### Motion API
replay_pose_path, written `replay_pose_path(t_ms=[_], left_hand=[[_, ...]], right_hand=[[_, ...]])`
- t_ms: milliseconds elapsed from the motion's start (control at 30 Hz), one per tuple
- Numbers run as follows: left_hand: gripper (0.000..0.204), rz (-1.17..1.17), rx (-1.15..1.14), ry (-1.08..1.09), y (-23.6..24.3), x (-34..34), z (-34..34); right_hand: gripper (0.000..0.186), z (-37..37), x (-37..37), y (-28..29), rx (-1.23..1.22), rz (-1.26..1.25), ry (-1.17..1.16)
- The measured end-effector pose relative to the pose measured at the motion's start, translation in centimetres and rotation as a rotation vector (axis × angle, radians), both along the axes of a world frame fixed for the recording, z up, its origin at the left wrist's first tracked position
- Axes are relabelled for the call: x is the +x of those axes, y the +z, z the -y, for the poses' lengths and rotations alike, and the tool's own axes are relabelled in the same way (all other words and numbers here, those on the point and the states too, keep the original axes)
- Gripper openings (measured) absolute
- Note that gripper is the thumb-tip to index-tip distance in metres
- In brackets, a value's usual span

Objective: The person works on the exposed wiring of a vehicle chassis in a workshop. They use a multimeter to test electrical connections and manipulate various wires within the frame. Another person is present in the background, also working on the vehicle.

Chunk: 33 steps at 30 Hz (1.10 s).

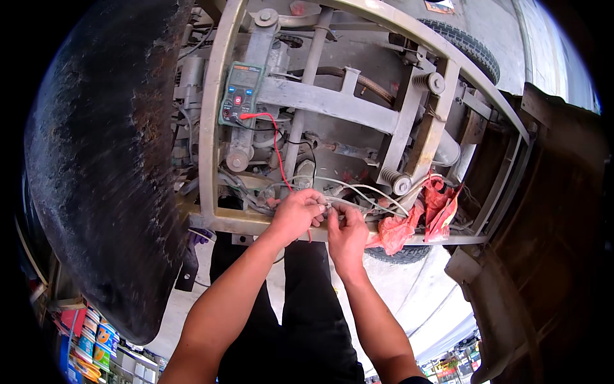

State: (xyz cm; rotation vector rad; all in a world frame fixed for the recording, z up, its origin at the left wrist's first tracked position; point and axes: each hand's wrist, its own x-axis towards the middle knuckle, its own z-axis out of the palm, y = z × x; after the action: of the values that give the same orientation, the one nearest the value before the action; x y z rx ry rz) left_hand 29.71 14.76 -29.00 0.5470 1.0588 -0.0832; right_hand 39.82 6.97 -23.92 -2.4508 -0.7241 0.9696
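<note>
My left hand [297, 214] and my right hand [347, 235] meet at the lower rail of a grey metal vehicle frame [211, 128]. Both pinch a bundle of thin pale wires [358, 192] that runs right along the rail. A red probe lead [276, 147] drops from a green multimeter [241, 94] resting on the frame and ends under my left hand. The fingertips hide the wire ends.
A large dark curved body panel [102, 160] fills the left. Red plastic bags [422, 214] hang on the rail to the right of my hands. A tyre [470, 48] shows at the top right, rusty panels [550, 256] on the right, colourful cans [96, 342] at the lower left.
</note>
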Motion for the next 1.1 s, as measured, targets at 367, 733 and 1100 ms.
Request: replay_pose_path(t_ms=[367, 733, 1100], left_hand=[[0.012, 0.019, 0.035, -0.052, -0.4, 0.1, 0.1], [0.006, -0.067, 0.143, -0.107, 0.9, 0.5, 0.1], [0.016, -0.06, 0.138, -0.164, 0.8, 0.8, 0.0]], right_hand=[[0.017, 0.2, 0.3, -0.5, 0.062, 0.079, 0.169], [0.011, 0.1, 1.2, -0.1, 0.038, 0.023, 0.225], [0.025, 0.6, 3.3, -1.1, -0.09, -0.391, -0.078]])
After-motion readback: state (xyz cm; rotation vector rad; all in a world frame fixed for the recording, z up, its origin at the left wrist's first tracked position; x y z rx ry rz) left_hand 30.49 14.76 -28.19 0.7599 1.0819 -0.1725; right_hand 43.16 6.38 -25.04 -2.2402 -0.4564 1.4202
